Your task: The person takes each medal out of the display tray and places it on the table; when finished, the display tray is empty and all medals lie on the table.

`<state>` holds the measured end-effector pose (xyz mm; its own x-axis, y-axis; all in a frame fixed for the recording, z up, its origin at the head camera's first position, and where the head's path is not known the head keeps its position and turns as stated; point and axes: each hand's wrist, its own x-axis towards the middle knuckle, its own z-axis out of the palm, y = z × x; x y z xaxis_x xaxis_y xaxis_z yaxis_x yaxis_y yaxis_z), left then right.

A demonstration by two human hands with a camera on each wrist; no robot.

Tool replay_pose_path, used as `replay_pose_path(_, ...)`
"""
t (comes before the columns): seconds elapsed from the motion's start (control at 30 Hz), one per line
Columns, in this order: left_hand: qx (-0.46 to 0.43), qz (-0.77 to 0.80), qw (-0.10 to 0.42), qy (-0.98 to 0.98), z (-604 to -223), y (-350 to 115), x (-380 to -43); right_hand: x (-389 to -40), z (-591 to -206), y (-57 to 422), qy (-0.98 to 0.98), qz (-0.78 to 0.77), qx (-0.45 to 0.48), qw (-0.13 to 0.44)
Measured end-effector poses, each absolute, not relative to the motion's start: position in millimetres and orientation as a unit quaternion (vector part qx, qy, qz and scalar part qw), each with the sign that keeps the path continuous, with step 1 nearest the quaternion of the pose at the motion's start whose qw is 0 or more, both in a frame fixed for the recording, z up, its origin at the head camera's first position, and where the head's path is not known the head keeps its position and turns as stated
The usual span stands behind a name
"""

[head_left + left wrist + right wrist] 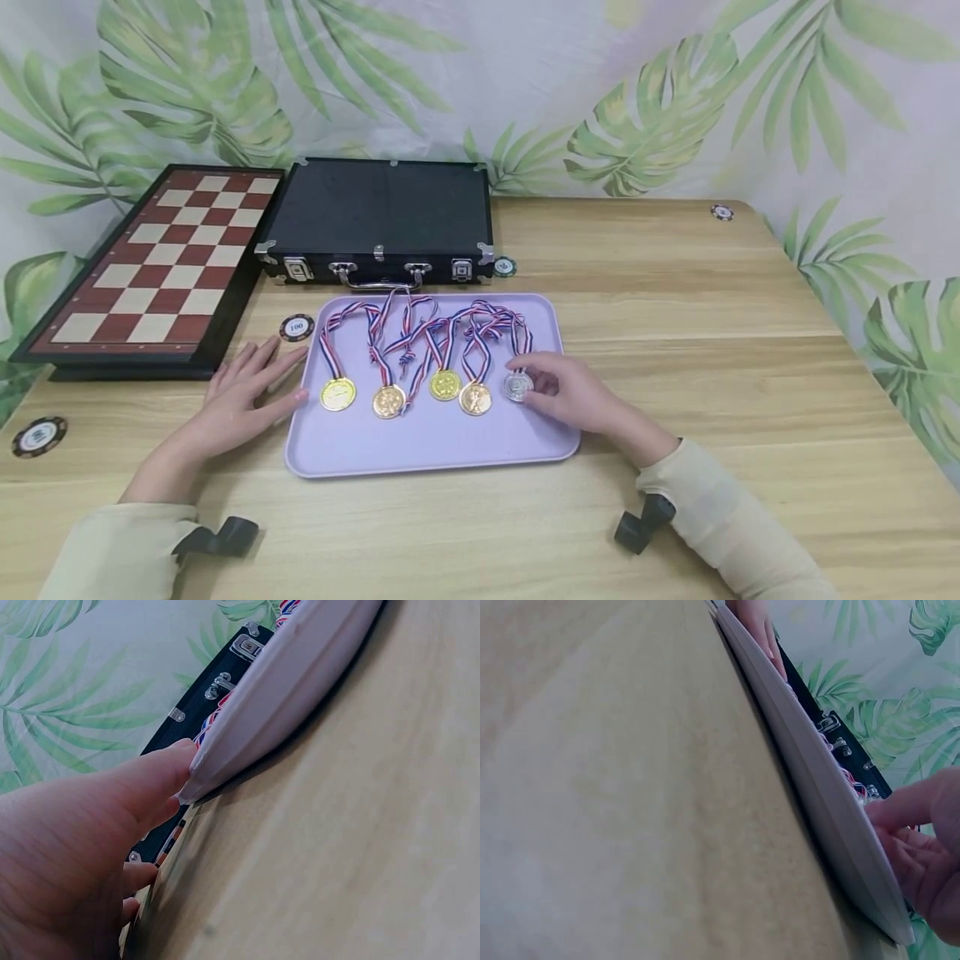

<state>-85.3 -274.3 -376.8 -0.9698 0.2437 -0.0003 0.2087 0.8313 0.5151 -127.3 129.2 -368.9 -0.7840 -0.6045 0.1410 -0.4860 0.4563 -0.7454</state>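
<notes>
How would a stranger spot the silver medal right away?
Find the lilac tray in front of the black case. Follow its five medals to the right end, at the person's right hand. The silver medal is there, the only one not gold or copper coloured.

The wood-grain desk (750, 350) carries a lilac tray (435, 443), a black case (382, 208) behind it, a chessboard (161, 275) left of the case, a near-left chip (39, 437), a tray-side chip (297, 327), a green chip (505, 267) beside the case and a far-right chip (722, 212).
</notes>
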Motion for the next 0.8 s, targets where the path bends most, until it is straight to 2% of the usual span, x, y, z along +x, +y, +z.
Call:
replay_pose_path(0.23,0.113,0.264,0.04,0.957,-378,-274,-85,-126,-358,134,0.779,-0.547,-0.246,0.183)
replay_pose_path(0.3,0.114,0.264,0.04,0.957,-378,-273,-85,-126,-351,137,0.766,-0.571,-0.222,0.193)
replay_pose_path(0.6,0.118,0.268,0.036,0.956,-378,-274,-86,-144,-303,159,0.771,-0.581,-0.241,0.098)
replay_pose_path(0.8,0.117,0.266,0.036,0.956,-377,-276,-85,-165,-266,169,0.743,-0.63,-0.213,0.076)
